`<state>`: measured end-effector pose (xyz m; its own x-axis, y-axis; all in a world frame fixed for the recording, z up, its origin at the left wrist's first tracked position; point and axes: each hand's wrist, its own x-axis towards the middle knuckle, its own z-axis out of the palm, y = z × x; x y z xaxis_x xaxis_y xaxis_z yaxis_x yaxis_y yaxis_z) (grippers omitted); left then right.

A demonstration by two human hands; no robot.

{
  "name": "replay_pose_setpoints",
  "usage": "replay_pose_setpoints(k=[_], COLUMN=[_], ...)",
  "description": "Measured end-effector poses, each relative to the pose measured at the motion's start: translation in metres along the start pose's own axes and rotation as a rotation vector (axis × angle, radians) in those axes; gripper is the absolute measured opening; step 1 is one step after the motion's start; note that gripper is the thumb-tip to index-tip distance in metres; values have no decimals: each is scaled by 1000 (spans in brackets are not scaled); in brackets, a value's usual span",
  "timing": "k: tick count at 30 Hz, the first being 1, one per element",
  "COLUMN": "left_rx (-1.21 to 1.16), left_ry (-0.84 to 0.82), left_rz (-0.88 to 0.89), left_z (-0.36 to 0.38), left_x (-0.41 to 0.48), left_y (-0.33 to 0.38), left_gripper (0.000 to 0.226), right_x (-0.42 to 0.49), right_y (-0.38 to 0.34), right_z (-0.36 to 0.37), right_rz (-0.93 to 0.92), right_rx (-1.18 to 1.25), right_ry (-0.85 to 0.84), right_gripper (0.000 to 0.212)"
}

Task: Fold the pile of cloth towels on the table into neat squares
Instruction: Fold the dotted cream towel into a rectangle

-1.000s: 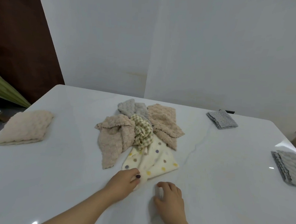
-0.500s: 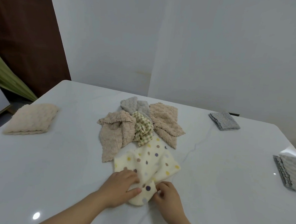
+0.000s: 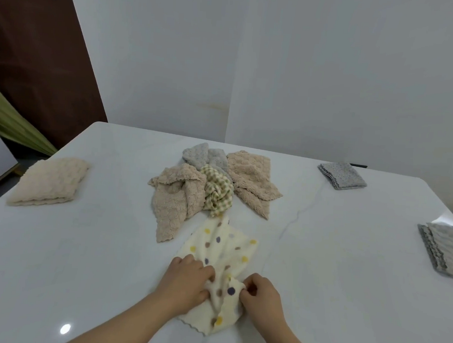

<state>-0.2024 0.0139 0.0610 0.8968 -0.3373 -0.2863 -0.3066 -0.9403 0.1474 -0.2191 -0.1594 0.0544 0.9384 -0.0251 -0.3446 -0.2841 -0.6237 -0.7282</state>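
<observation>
Gripping the cream polka-dot towel (image 3: 223,251) at its near end, the left hand (image 3: 188,281) and the right hand (image 3: 260,297) each pinch a bunch of cloth in curled fingers, close together on the white table (image 3: 80,255). The towel lies crumpled, and its far corner points at the unfolded pile just beyond. There a green checked towel (image 3: 217,194) sits between two beige towels (image 3: 172,202), with a grey towel (image 3: 207,155) behind. A folded beige stack (image 3: 49,183) rests well apart on the left. A folded grey cloth (image 3: 341,175) lies far right, and a folded striped grey cloth (image 3: 448,248) lies at the right edge.
</observation>
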Motion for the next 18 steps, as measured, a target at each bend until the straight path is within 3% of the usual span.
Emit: replay_pose_setpoints(k=[5, 10, 14, 18], left_rx=[-63, -117, -159, -163], left_ry=[19, 4, -2, 10], left_rz=[38, 2, -12, -28], left_z=[2, 1, 1, 2], left_x=[4, 3, 4, 4], left_y=[-3, -1, 3, 6], left_gripper=[32, 53, 51, 31], right_x=[-6, -8, -2, 2], right_y=[-1, -10, -13, -13], right_z=[-5, -11, -6, 2], right_rz=[113, 182, 229, 210], right_rx=[303, 515, 410, 248], right_ry=[33, -11, -58, -87], right_gripper=[17, 25, 32, 18])
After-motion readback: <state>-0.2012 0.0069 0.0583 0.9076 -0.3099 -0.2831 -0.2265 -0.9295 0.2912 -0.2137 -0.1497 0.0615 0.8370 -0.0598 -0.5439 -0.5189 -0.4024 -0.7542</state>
